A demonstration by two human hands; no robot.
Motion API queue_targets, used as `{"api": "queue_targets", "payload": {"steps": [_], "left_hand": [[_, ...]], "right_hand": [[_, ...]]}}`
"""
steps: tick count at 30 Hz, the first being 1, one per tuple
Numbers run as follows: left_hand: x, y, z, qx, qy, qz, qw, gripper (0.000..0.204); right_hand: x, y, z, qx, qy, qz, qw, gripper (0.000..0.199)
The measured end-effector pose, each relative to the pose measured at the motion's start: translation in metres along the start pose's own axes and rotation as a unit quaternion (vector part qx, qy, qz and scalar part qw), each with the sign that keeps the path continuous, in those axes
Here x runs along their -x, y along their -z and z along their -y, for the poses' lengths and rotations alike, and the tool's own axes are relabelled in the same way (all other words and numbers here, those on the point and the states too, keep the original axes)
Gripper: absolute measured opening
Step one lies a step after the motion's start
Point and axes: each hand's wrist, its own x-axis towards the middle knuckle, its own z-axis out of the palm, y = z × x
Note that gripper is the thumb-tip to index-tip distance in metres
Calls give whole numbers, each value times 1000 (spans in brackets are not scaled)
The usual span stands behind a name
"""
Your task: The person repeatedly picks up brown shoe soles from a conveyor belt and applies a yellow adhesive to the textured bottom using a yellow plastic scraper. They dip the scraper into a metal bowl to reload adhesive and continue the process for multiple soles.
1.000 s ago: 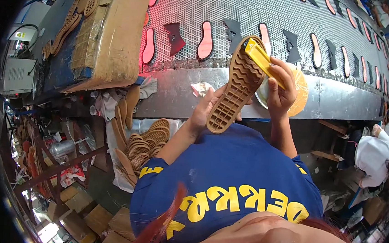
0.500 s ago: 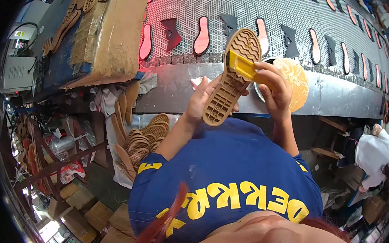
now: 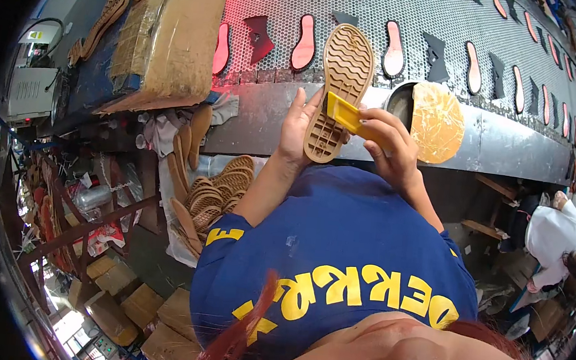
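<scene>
My left hand (image 3: 295,130) grips a tan shoe sole (image 3: 348,59) by its side, above the front edge of the bench. The sole stands nearly upright, its wavy, gridded face toward me and its wider end away from my body. In my right hand (image 3: 395,151), held between fingers and thumb, is a yellow flat-ended hand tool (image 3: 343,112). Its flat end lies across the middle of the sole; whether it touches cannot be made out. Just right of that hand, a round metal pot (image 3: 400,102) is partly covered by an orange-tan lid (image 3: 438,124).
Beyond the metal ledge (image 3: 507,140), a perforated conveyor (image 3: 363,0) carries pink insoles (image 3: 393,49) and dark cut pieces (image 3: 435,58). A large cardboard box (image 3: 185,30) stands at left. Below it are stacked soles (image 3: 216,191). A person in white (image 3: 554,231) is at far right.
The sole has moved slightly away from me and turned more upright. My right hand has shifted left, taking the yellow tool from the sole's wider end toward its middle and uncovering the pot.
</scene>
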Motion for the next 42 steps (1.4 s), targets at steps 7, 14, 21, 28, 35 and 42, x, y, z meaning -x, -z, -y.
{"api": "queue_targets", "payload": {"steps": [7, 14, 21, 28, 35, 42], "left_hand": [[-6, 0, 3, -78, -16, -25, 997, 78], [-10, 16, 6, 2, -20, 33, 999, 75], [-16, 4, -2, -39, 3, -28, 999, 73], [-24, 5, -7, 15, 50, 3, 999, 74], [-26, -8, -11, -8, 106, -34, 994, 76], [-29, 10, -9, 140, 158, 87, 974, 79]], "right_hand": [[7, -6, 6, 4, 19, 12, 1000, 35], [8, -3, 9, -27, 14, 39, 999, 34], [6, 3, 7, -57, 14, 71, 996, 31], [2, 11, 3, -93, 9, 93, 991, 29], [-6, 23, -4, -145, -20, 146, 978, 23], [-15, 45, -24, -239, -50, 96, 965, 18]]}}
